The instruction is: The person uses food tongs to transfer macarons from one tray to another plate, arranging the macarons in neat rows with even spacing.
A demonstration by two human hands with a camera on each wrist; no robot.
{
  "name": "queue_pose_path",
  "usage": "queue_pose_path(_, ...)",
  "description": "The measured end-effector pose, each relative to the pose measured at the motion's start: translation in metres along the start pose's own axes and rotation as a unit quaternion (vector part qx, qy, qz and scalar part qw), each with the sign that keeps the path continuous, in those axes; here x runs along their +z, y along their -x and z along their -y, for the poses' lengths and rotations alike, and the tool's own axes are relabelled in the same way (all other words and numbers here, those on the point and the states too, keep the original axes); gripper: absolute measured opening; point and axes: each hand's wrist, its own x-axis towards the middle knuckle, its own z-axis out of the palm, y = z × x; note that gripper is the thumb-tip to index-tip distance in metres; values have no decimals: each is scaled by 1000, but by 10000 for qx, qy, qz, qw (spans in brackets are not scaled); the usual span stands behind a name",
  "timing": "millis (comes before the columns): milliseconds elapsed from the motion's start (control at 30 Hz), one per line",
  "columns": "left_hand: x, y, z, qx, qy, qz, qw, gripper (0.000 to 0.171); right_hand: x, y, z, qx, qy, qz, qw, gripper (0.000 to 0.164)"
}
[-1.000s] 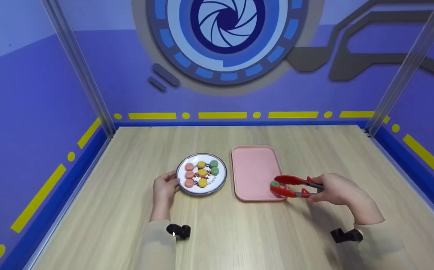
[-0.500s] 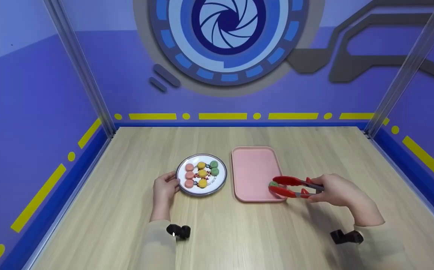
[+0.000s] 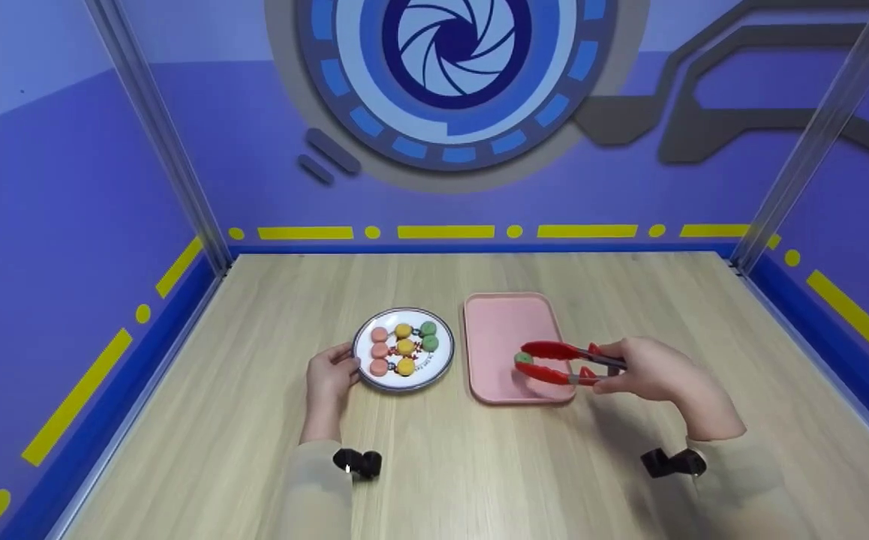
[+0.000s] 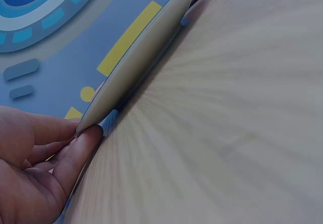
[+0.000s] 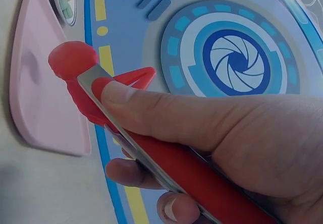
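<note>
My left hand (image 3: 331, 377) pinches the left rim of a white plate (image 3: 427, 367) with a dark edge; in the left wrist view the plate (image 4: 141, 57) shows edge-on between thumb and fingers. On it lie three pink macarons (image 3: 380, 350), three yellow macarons (image 3: 405, 347) and two green macarons (image 3: 429, 336). My right hand (image 3: 652, 369) grips red-tipped metal tongs (image 3: 554, 373), whose tips hold another green macaron (image 3: 523, 359) over the pink tray (image 3: 498, 322). In the right wrist view the thumb lies along the tongs (image 5: 166, 158); the macaron is hidden behind the red tip.
The plate and tray stand side by side on a light wooden table (image 3: 434, 465). Blue-purple panels (image 3: 329, 202) with yellow marks enclose the back and both sides, joined by metal posts (image 3: 172, 150).
The right hand has moved left with the tongs, carrying the green macaron from the tray's right edge toward its middle. My left hand and the plate have stayed put.
</note>
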Motion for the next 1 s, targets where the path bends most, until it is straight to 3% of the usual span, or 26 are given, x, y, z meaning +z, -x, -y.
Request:
queue_pose_path(167, 0, 1, 0, 33, 31, 31, 10000, 45, 1, -11, 14, -113, 39, 40, 9999, 60)
queue_pose_path(400, 0, 1, 0, -50, -223, -16, 9997, 44, 10, -28, 33, -430, 15, 43, 9991, 55)
queue_pose_path(567, 0, 3, -1, -9, -118, 20, 9999, 45, 18, -39, 46, -571, -23, 27, 9984, 55)
queue_pose_path(1000, 0, 3, -1, 17, -57, 4, 10000, 46, 40, -69, 74, -906, -193, 227, 9954, 23)
